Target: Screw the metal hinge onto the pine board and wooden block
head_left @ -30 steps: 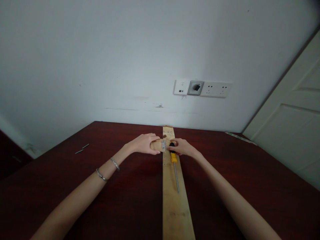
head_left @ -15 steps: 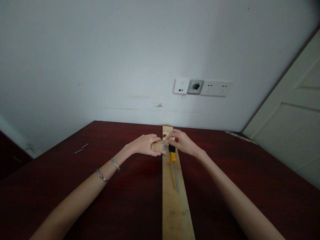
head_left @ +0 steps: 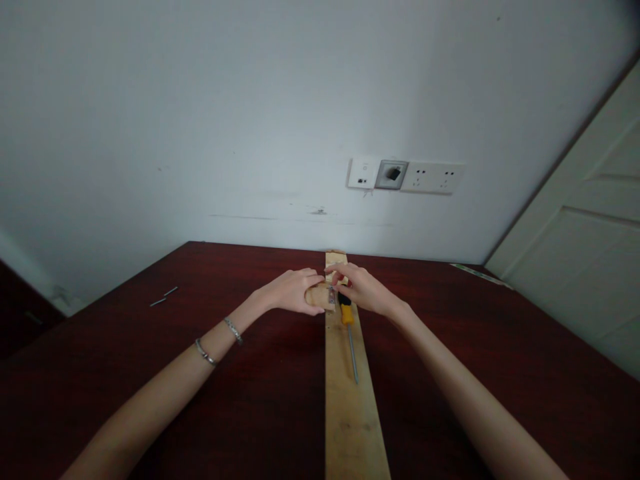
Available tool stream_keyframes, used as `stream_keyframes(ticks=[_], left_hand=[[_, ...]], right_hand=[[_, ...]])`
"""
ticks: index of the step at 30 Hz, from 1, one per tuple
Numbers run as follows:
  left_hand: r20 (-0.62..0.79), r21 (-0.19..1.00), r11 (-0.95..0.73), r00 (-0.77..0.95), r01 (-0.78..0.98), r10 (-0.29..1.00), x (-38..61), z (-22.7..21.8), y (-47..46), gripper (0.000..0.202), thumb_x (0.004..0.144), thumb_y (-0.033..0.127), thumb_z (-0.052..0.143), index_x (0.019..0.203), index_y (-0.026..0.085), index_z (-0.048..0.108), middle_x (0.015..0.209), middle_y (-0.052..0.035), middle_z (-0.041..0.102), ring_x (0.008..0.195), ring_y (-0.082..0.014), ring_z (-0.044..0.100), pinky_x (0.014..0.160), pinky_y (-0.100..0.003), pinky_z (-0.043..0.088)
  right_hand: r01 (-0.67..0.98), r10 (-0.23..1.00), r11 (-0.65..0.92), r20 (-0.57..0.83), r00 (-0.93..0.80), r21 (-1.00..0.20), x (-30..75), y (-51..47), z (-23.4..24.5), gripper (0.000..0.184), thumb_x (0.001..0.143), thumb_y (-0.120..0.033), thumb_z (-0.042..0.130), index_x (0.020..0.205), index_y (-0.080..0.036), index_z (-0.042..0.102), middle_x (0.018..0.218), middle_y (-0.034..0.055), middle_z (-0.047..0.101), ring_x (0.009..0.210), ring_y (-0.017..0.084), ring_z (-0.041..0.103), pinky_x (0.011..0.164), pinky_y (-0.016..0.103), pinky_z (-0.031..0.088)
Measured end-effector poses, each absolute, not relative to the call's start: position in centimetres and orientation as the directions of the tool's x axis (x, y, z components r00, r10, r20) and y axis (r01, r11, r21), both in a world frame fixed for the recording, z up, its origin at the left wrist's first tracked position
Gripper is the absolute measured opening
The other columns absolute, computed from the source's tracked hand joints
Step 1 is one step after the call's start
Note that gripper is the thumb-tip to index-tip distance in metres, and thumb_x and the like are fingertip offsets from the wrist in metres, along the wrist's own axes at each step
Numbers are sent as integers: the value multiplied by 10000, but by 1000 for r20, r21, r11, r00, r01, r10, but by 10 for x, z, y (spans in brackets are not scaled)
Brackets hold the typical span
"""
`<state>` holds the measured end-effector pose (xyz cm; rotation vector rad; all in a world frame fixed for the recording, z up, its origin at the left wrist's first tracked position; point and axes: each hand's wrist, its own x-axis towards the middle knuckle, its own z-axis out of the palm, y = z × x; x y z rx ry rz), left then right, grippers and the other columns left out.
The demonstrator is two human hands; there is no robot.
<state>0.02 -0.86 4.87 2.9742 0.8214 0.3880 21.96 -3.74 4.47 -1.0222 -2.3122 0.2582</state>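
A long pale wooden plank [head_left: 350,413] runs down the middle of the dark red table [head_left: 150,373]. My left hand [head_left: 293,291] is wrapped round a small wooden block [head_left: 320,295] that rests against the plank's left edge. A small metal hinge [head_left: 331,295] sits where block and plank meet. My right hand [head_left: 361,287] hovers over the hinge with its fingers curled and pinched at it; what they pinch is too small to make out. A screwdriver [head_left: 349,333] with a yellow and black handle lies on the plank just below my right hand.
Two thin metal pieces [head_left: 164,297] lie on the table at the far left. A row of wall sockets [head_left: 405,177] is on the white wall behind. A white door [head_left: 585,260] stands at the right. A pale strip [head_left: 480,275] lies at the table's far right edge.
My right hand let go of the screwdriver handle and moved up to the hinge on the plank. My left hand has stayed on the block.
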Motion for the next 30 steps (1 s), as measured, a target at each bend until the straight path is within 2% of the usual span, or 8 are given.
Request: stream_keyframes(ticks=[18,30], left_hand=[[232,72,-870,840,487,490,2,49,-11,603,706,516,668,1187,172,549,1082,-107,598,973,-259,581,812,-367,483],[245,64,-884,851,464,465,4,47,-11,573,692,473,678,1156,159,560,1054,-106,610,968,-261,591,821,-369,487]], right_hand=[[641,738,672,400,-543,-370,218,-39,46,419,832,-106,515,1238,-207,519,928,40,644,934,177,567,824,328,454],[659,739,673,349,-576,-336,218,-38,45,432,846,-121,499,1272,-191,490,950,65,649,903,187,586,848,365,467]])
